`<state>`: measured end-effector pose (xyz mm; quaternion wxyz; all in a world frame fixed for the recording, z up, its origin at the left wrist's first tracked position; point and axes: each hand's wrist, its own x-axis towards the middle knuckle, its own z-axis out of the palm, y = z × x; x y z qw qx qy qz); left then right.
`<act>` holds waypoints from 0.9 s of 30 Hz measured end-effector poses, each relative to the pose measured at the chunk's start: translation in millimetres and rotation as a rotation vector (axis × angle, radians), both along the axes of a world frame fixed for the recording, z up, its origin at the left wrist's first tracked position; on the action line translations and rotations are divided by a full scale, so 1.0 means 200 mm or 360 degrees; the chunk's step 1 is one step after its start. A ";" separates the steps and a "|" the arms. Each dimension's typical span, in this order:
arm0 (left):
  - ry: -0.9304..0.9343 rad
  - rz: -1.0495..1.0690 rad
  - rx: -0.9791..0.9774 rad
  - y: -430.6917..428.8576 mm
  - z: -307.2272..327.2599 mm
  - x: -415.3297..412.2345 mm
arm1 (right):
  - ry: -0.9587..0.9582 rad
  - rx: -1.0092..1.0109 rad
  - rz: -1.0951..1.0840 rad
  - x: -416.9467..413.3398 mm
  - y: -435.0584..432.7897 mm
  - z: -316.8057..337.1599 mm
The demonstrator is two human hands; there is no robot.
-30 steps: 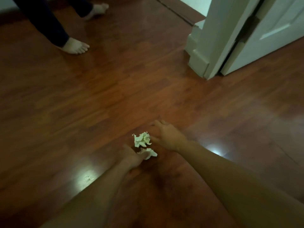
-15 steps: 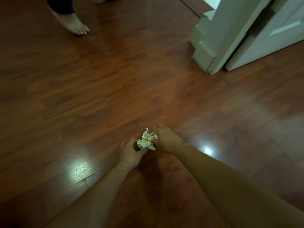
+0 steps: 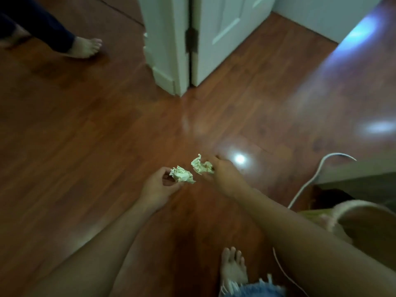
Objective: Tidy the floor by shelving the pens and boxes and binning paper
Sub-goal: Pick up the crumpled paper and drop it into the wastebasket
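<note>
Two crumpled balls of pale paper are held above the dark wooden floor (image 3: 90,129), one in each hand. My left hand (image 3: 157,186) pinches the left paper ball (image 3: 181,174) between thumb and fingertips. Just to its right, my right hand (image 3: 225,174) is closed on the right paper ball (image 3: 201,165). The two balls are a small gap apart, near the middle of the view. No pens or boxes show.
A white door frame (image 3: 165,41) and open white door (image 3: 222,33) stand ahead. Another person's bare foot (image 3: 84,47) is at the upper left. A white cable (image 3: 310,179) curves by grey furniture (image 3: 355,179) at the right. My own foot (image 3: 232,266) is below.
Both hands closed on the paper balls and lifted them off the floor. The view swung, bringing in the door, the cable and my foot.
</note>
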<state>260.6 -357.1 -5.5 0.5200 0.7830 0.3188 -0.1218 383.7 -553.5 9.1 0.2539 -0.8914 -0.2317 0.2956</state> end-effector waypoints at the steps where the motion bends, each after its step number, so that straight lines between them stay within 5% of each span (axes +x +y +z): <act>1: -0.0004 -0.0066 -0.0026 -0.09 0.08 0.06 | 0.0005 0.0004 -0.0109 0.02 -0.12 0.09; 10: -0.0074 -0.0781 -0.0041 -0.89 0.59 0.38 | 0.0011 -0.0054 -0.0947 -0.12 -1.16 0.64; 18: -0.0039 -0.1212 -0.0008 -1.55 0.87 0.40 | 0.0177 -0.0084 -0.1604 -0.47 -1.79 0.80; 27: 0.0192 -0.1554 -0.0008 -2.01 0.94 0.49 | 0.0332 -0.0180 -0.1685 -0.53 -2.12 0.74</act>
